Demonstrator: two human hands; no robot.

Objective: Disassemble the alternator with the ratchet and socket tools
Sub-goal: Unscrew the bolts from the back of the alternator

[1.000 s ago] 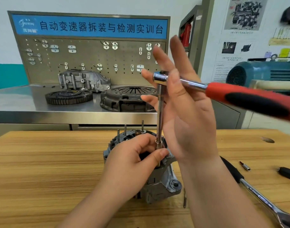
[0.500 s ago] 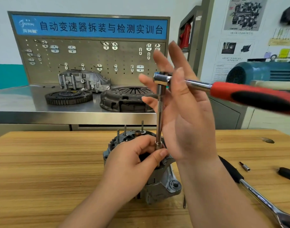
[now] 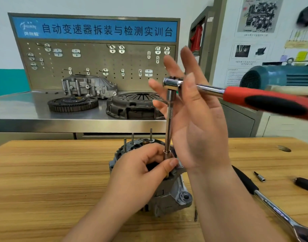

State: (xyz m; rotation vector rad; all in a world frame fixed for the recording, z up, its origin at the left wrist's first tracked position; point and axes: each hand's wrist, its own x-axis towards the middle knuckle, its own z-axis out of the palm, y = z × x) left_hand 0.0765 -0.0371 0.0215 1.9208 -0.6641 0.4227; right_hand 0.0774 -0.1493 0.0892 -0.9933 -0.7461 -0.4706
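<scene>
The red-handled chrome ratchet [image 3: 237, 96] barely swings; loosening appears under way. The right hand [image 3: 198, 130] stays spread wide; the left hand [image 3: 141, 173] pinches the steel extension [image 3: 169, 123].

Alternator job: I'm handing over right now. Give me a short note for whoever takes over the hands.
Left hand pinches the socket at the foot of the extension, on top of the alternator, which stands on the table.
Right hand is open, straight fingers and thumb around the ratchet head; the red handle is free.
Done: tool set in place; alternator in one piece.
Left: turn out this fastener, then the others, split the housing.
Spare ratchet lies at right.
</scene>
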